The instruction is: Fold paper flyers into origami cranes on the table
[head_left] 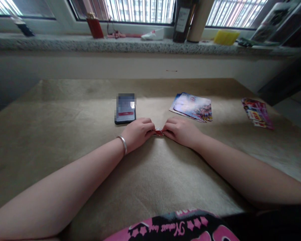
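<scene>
A small, narrow red-and-white piece (pixel 159 132), its kind too small to make out, lies between my two hands at the middle of the table. My left hand (pixel 139 133) is closed, pinching its left end with thumb and fingers. On the right end, my right hand (pixel 182 131) holds a like pinch. The fingers cover both ends, so only the short middle shows. Just beyond my left hand lies a phone (pixel 125 108) with its screen lit. Past my right hand rests a small pile of glossy printed cards (pixel 193 106).
Several colourful printed strips (pixel 258 113) lie toward the right edge of the tan-covered table (pixel 72 134). Along the stone windowsill (pixel 65 43) stand a red container (pixel 94 26), a dark bottle (pixel 182 21), a beige cylinder (pixel 200 21) and a yellow block (pixel 226 36).
</scene>
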`<control>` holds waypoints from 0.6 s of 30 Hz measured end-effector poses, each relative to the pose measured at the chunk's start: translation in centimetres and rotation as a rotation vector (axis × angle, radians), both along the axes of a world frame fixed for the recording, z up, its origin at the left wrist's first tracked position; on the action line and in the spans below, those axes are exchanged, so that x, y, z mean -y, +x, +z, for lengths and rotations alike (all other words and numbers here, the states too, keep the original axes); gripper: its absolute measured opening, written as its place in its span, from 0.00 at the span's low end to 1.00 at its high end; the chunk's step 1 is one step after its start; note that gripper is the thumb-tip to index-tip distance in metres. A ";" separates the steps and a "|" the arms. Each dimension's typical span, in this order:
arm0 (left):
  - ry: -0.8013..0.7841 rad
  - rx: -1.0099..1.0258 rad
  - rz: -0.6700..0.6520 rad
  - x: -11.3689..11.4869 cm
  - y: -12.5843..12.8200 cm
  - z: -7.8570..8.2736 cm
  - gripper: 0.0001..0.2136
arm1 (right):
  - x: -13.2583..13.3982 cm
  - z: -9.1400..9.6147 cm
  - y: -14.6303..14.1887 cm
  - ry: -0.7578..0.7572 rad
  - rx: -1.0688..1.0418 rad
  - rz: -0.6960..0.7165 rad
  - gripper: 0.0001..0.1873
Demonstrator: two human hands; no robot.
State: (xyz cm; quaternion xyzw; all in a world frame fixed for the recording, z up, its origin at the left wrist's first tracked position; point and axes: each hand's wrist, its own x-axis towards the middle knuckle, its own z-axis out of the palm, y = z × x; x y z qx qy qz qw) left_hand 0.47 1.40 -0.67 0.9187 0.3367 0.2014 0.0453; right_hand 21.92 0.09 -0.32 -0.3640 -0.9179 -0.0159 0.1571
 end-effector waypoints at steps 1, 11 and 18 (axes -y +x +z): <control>-0.003 0.007 0.005 0.0 0.0 0.0 0.07 | 0.0 0.1 0.0 0.015 0.022 0.001 0.11; 0.052 -0.042 -0.032 0.6 -0.7 0.7 0.09 | 0.0 0.3 0.6 0.033 0.020 -0.050 0.10; -0.249 0.234 0.121 0.6 -0.2 0.0 0.12 | 0.0 0.0 0.6 -0.005 -0.219 -0.054 0.10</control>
